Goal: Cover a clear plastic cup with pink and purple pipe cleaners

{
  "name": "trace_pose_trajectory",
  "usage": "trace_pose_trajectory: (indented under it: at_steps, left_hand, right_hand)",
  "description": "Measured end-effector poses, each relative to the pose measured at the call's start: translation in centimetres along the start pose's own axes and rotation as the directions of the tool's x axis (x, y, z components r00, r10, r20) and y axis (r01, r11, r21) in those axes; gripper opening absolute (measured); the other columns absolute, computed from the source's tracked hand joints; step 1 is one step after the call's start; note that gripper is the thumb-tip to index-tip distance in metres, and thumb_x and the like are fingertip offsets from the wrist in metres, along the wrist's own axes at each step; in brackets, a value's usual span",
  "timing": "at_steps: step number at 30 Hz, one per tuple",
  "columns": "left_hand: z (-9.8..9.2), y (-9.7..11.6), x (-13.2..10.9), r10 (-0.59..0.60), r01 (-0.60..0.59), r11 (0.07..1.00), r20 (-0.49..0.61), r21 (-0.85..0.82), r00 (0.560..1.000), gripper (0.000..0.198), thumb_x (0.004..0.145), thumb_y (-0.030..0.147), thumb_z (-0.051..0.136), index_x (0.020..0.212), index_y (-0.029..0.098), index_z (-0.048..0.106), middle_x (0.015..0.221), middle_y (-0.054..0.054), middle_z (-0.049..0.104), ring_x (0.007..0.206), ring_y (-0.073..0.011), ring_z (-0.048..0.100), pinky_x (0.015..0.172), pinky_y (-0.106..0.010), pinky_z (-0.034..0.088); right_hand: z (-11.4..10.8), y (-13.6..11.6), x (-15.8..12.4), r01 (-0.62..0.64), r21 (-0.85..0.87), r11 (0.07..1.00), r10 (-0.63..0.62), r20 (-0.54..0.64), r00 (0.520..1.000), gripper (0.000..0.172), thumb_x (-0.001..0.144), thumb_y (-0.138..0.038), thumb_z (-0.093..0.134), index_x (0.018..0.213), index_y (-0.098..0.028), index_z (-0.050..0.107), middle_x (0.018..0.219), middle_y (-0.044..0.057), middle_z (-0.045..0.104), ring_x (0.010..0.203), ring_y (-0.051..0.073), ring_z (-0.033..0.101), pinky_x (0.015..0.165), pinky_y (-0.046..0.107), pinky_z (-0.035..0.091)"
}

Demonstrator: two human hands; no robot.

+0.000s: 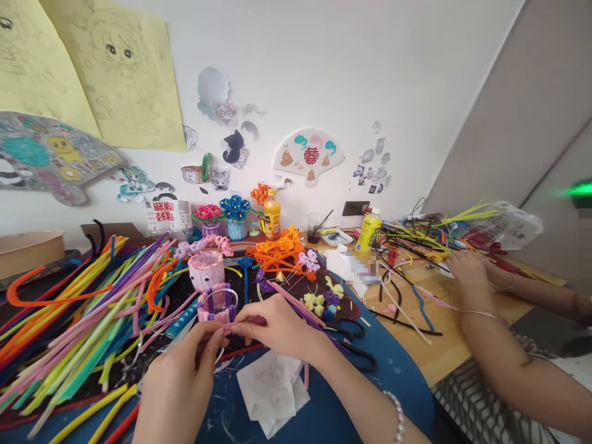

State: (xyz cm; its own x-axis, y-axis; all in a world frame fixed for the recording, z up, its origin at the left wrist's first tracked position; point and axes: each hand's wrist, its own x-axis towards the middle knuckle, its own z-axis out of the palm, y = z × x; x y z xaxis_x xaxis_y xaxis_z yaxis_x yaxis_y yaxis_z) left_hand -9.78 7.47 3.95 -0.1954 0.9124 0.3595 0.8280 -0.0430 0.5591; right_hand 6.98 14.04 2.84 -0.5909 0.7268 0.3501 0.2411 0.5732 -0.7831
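Observation:
My left hand (pixel 182 373) is closed, its thumb and fingertips pinched on a pink pipe cleaner (pixel 250 322). From the right, my right hand (pixel 280 327) grips the same pink piece, and the fingertips of both hands nearly meet. Just behind them stands a small clear cup (pixel 216 301) wrapped in pink and purple pipe cleaners, with a pale ring at its top. Whether the pink piece is joined to this cup I cannot tell. Farther back is a pink pipe-cleaner pot (pixel 206 271) with black eyes. A crumpled white paper (pixel 271 391) lies below my right hand.
A big heap of coloured pipe cleaners (pixel 87 308) spreads at the left. Orange pipe-cleaner flowers (pixel 280 253), an orange drink bottle (pixel 271 216) and black-handled scissors (pixel 354 345) lie beyond my hands. At right, another person's hands (pixel 467 271) work over a wooden table (pixel 416 302).

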Motion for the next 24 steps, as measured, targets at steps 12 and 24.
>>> trace_pose_trajectory:
  at_steps: [12, 24]
  left_hand:
    - [0.6, -0.7, -0.5, 0.424, -0.378, 0.9, -0.228, 0.218, 0.876, 0.037, 0.095, 0.039, 0.039, 0.086, 0.021, 0.07, 0.068, 0.001, 0.076, 0.051, -0.0148, 0.07, 0.038, -0.02, 0.042]
    - [0.0, -0.6, -0.9, 0.678, -0.624, 0.734, -0.334, 0.267, 0.655, 0.028, 0.098, 0.025, 0.045, 0.088, 0.017, 0.069, 0.079, -0.002, 0.077, 0.065, -0.0111, 0.072, 0.063, -0.018, 0.05]
  right_hand:
    - [0.2, -0.1, -0.1, 0.051, 0.047, 0.998, -0.05, -0.032, 0.998, 0.034, 0.092, -0.046, 0.06, 0.085, -0.015, 0.073, 0.067, 0.002, 0.067, 0.062, 0.013, 0.061, 0.061, 0.022, 0.045]
    - [-1.6, -0.8, 0.1, -0.273, 0.491, 0.827, 0.156, 0.266, 0.951, 0.045, 0.069, -0.057, 0.076, 0.069, -0.012, 0.068, 0.052, -0.001, 0.061, 0.044, 0.008, 0.053, 0.044, 0.019, 0.04]
